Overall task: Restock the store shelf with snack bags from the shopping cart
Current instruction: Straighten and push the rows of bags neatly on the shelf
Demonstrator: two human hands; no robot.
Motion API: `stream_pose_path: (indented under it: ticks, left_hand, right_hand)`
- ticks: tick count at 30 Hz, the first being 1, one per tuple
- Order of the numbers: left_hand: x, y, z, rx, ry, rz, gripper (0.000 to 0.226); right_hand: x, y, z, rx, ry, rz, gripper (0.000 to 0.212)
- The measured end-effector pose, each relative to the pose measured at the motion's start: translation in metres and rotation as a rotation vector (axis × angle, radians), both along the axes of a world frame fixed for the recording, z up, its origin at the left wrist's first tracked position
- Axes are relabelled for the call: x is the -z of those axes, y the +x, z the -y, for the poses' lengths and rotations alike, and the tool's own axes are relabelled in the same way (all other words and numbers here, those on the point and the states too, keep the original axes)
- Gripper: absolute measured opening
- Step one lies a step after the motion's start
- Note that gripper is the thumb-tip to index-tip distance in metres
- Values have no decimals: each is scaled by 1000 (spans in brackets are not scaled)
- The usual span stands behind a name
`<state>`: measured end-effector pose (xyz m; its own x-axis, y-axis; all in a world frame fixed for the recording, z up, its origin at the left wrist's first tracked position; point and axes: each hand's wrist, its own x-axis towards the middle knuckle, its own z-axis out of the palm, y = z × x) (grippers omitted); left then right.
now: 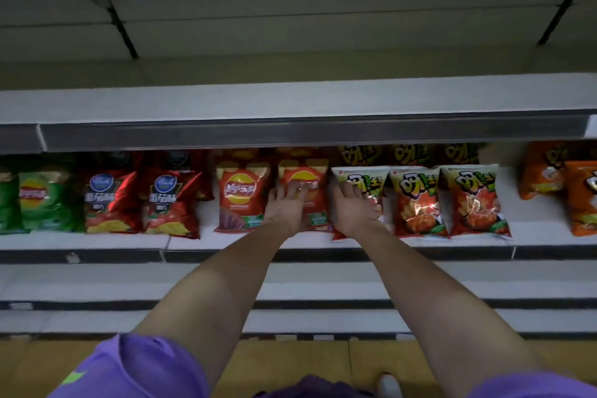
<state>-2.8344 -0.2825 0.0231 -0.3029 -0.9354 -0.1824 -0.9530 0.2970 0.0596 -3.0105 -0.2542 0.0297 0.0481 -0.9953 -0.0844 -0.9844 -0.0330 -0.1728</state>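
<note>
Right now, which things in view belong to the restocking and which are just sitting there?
In the job: left hand on the orange chip bag; right hand on the white-topped snack bag; shelf.
Just there: green bags, red bags, upper shelf.

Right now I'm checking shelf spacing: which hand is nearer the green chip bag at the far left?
Left. The left hand rests on an orange chip bag, several bags right of the green chip bag; the right hand is farther right.

You're standing in a shop aisle: tiered metal shelves with price-strip edges carry rows of front-facing snack bags, grouped by brand.
</note>
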Motion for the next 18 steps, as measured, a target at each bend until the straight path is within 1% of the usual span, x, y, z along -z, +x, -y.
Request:
stream_pose_path:
  ticks: [2,3,8,11,15,18]
  left_hand:
    - [-2,28,-3,-18,0,-2,108]
    - [-3,41,-6,-26,4,1,112]
    - [-14,91,-1,-75,26,58,124]
    - [-12,105,9,-96,22,85,125]
    - [-6,110,21,-131,15,138,126]
    - [-3,111,30,-164,50,148,128]
  right_hand:
    - [1,23,0,-22,5,-25,97]
    - [1,34,1,-32,12,-30,99]
    - [-3,72,16,-101,33,-81,94]
    - [1,81,32,-127,48,-92,91]
    - [7,84,52,-115,96,-99,101]
    - [18,85,57,-104,78,-101,99]
